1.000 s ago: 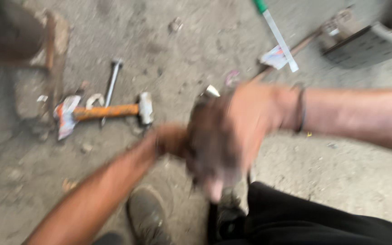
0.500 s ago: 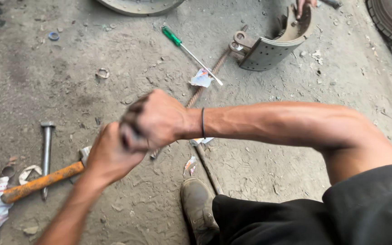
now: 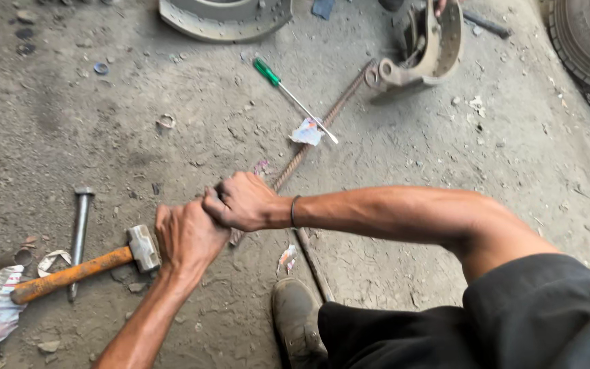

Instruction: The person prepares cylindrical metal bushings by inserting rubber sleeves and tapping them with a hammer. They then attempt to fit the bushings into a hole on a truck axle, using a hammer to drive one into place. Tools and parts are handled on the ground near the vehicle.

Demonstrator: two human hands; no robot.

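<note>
Both fists are clenched together: the right hand (image 3: 244, 201) wraps tightly around the near end of a long ribbed steel rod (image 3: 322, 121), and the left hand (image 3: 187, 236) presses against it, its hold hidden. Just left of the hands lies an orange-handled hammer (image 3: 80, 268) beside a long bolt (image 3: 80, 225); a green-handled screwdriver (image 3: 293, 98) crosses the rod farther up.

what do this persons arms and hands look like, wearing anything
Both arms are bare to above the elbow, with no gloves or sleeves in view. The right hand has a thin dark band around its wrist. The left hand wears nothing. Both forearms are lean and dusty.
</note>
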